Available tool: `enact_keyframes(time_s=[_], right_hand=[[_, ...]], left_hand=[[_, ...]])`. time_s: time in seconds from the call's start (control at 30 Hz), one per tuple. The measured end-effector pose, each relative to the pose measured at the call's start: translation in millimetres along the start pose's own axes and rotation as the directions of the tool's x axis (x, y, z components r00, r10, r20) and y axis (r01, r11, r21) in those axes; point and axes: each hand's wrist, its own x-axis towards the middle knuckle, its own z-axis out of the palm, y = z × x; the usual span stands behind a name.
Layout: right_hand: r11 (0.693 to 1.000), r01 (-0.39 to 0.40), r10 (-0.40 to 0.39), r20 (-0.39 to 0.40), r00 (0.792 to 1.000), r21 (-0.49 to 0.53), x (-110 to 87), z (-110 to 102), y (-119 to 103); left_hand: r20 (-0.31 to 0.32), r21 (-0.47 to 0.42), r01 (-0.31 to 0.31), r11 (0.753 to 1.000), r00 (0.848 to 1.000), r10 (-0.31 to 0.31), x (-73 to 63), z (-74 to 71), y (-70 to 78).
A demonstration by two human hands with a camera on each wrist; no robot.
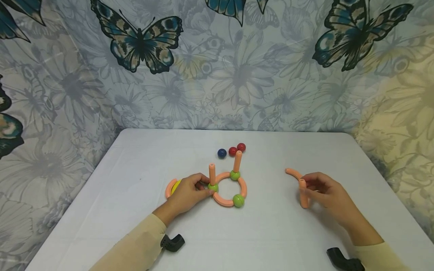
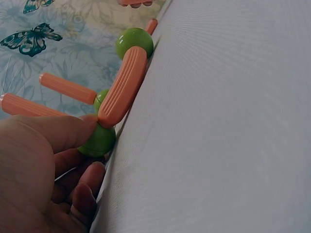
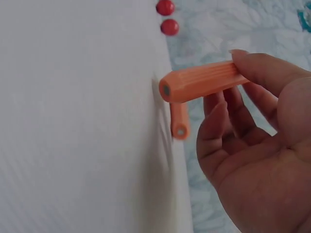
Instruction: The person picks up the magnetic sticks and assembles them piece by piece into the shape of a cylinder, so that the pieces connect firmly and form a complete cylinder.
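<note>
A ring of curved orange rods (image 1: 223, 202) and green balls lies on the table's middle, and two straight orange rods stand up from its left and back balls. My left hand (image 1: 188, 194) pinches the left green ball (image 2: 97, 141) between thumb and fingers, at the foot of one upright rod (image 1: 212, 174). Off to the right, my right hand (image 1: 329, 194) holds a straight orange rod (image 3: 199, 82) near one end. Its free end, with a small grey tip, points down toward the table in the head view. Behind that hand lies a curved orange rod (image 1: 293, 172).
Two red balls (image 1: 232, 151) and a blue ball (image 1: 222, 153) sit behind the ring. Partly hidden by my left hand are a yellow piece (image 1: 174, 187) and another curved orange rod (image 1: 168, 188). The white table (image 1: 264, 241) ends at a butterfly-patterned backdrop (image 1: 244, 75).
</note>
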Motion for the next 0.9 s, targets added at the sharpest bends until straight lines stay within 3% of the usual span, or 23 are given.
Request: enact_keyframes(time_s=[0.17,0.33,0.53,0.73,0.9], right_hand=[[0.984,0.119,-0.129,0.064,0.990,0.133,3.7,17,-9],[0.988,0.131,-0.134,0.031,0.991,0.088,3.0,34,-21],[0.973,0.183,-0.194,0.066,0.979,0.139,8.9,53,-37],[0.957,0.256,-0.269,0.088,0.959,0.138,22.8,76,-54],[0.958,0.253,-0.266,0.086,0.960,0.138,37.1,95,-65]], left_hand=[[0.001,0.003,0.003,1.000,1.000,-0.003,0.9,-0.2,-0.6],[-0.002,0.004,0.006,1.000,1.000,-0.006,0.9,-0.2,-0.2],[-0.001,0.000,0.005,1.000,1.000,-0.005,0.8,-0.7,-0.1],[-0.006,-0.001,0.009,1.000,1.000,-0.009,0.8,-1.6,-0.1],[0.002,-0.013,0.017,1.000,1.000,-0.017,0.6,-1.3,1.2]])
